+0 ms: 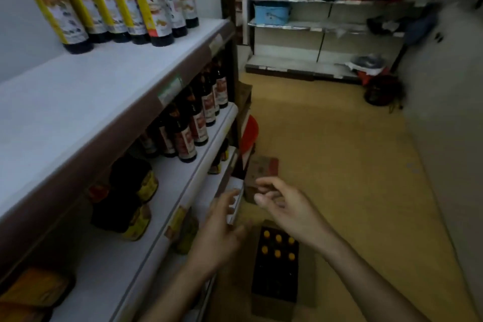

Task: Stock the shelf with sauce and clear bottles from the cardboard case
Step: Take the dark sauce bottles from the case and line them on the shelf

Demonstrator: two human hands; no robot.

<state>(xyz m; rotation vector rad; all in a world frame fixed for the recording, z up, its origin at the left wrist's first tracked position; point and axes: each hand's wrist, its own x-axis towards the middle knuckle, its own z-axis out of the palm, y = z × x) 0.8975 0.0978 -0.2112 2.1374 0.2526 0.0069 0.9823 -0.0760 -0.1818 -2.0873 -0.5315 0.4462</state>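
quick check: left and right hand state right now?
Left hand: open, holding nothing.
Right hand: open, fingers loosely curled, holding nothing.

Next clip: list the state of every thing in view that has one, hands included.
cardboard case: open, yellow-capped bottles upright inside
left hand: fingers relaxed, holds nothing
right hand: fingers relaxed, holds nothing
top-shelf bottles: upright, in a row

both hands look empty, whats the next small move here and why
Probably lower the right hand into the open cardboard case and grip a yellow-capped bottle by its neck. Both it and the left hand hover empty above the case, which holds several upright bottles.
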